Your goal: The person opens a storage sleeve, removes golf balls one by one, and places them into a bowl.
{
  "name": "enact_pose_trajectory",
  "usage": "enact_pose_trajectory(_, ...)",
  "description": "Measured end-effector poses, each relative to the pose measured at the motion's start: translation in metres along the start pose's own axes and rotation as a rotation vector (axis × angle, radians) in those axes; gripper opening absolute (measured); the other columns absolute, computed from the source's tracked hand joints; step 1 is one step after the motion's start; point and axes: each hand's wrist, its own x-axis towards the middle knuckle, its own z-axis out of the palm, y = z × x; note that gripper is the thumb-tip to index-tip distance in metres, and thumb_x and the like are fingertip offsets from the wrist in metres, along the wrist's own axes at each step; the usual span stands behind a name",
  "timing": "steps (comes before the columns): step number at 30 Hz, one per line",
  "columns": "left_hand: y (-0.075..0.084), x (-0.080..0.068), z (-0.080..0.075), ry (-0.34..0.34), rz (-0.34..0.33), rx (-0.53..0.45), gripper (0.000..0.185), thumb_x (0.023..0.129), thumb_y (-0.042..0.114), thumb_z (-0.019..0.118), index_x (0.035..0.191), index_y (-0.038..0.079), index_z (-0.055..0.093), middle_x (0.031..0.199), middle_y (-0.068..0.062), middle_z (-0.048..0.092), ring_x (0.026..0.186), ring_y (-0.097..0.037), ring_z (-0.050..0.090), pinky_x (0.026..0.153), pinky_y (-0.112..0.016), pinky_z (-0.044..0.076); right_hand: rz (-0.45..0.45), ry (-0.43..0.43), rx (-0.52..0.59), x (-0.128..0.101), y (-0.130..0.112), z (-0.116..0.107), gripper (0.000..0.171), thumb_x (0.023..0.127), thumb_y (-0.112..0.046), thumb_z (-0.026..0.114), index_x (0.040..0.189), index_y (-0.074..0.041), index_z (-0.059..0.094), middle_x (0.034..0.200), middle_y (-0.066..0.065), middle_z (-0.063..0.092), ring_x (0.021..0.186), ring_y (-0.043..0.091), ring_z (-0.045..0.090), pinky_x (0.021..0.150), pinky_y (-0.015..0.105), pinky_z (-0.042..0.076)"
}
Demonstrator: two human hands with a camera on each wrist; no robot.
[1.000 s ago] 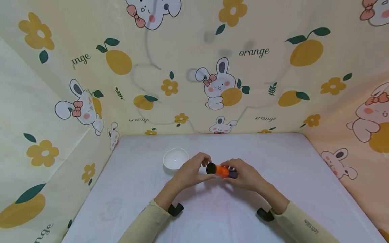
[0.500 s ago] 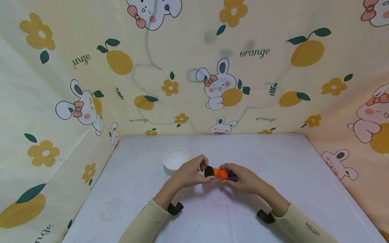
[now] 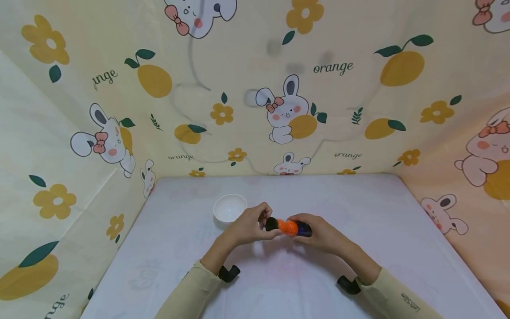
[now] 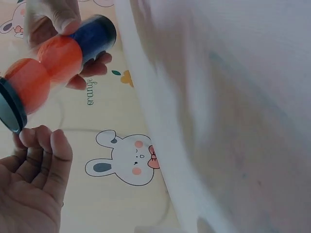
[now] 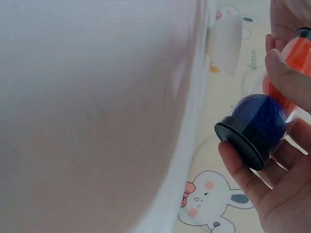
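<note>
A clear tube [image 3: 287, 227] with black caps at both ends holds orange balls and a blue ball. It lies level above the white table [image 3: 358, 212]. My right hand [image 3: 323, 233] grips its blue end, where the blue ball [image 5: 260, 116] and the black end cap [image 5: 240, 143] show between my fingers [image 5: 286, 73]. My left hand [image 3: 248, 223] curls round the other black cap [image 3: 272, 223]; in the left wrist view its fingertips [image 4: 46, 145] lie just under that cap [image 4: 12, 104], beside the orange balls [image 4: 48, 65].
A small white bowl [image 3: 230, 208] stands on the table just left of my left hand, also visible as the bowl [image 5: 226, 36] at the table's edge. Patterned fabric walls [image 3: 279, 110] close in the table at the back and both sides.
The tube has shifted slightly left and lower. My left hand's fingers have drawn in closer round the black cap. The right hand keeps its hold.
</note>
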Motion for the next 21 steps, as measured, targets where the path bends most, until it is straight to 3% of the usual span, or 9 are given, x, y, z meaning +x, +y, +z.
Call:
enact_pose_trajectory(5,0.0027,0.0004,0.0011,0.017,0.005,-0.019,0.046,0.088,0.033,0.089,0.102,0.017,0.048,0.088,0.004,0.057,0.082,-0.014,0.06,0.071,-0.021,0.051,-0.03,0.009,-0.015,-0.0002,-0.0014,-0.0006,0.054,0.091,-0.017,0.089,0.14,-0.008,0.068,0.132,0.006,0.073,0.116,0.024,0.069,0.105,0.053,0.057)
enact_pose_trajectory(11,0.0028,0.0,0.003,0.06,0.029,-0.043,0.044,0.089,0.029,0.089,0.105,0.014,0.051,0.092,-0.002,0.059,0.086,-0.025,0.065,0.075,-0.031,0.059,-0.013,0.013,-0.016,-0.0013,-0.0012,-0.0018,0.052,0.092,-0.017,0.088,0.139,-0.009,0.067,0.133,0.006,0.072,0.116,0.024,0.068,0.106,0.054,0.056)
enact_pose_trajectory(15,0.0021,0.0004,0.0016,0.096,0.1,-0.013,0.047,0.089,0.024,0.092,0.116,0.009,0.056,0.104,-0.005,0.063,0.094,-0.024,0.065,0.082,-0.036,0.062,0.012,0.042,-0.034,-0.0038,0.0011,-0.0053,0.049,0.092,-0.017,0.088,0.136,-0.01,0.068,0.131,0.005,0.072,0.117,0.025,0.067,0.106,0.055,0.055)
enact_pose_trajectory(21,0.0027,-0.0003,-0.0027,0.065,0.255,0.064,0.052,0.089,0.015,0.091,0.13,0.007,0.059,0.126,-0.004,0.063,0.109,-0.017,0.062,0.09,-0.03,0.061,0.019,0.048,-0.037,-0.0053,0.0039,-0.0073,0.048,0.092,-0.018,0.087,0.136,-0.01,0.068,0.132,0.005,0.072,0.118,0.026,0.067,0.107,0.056,0.055)
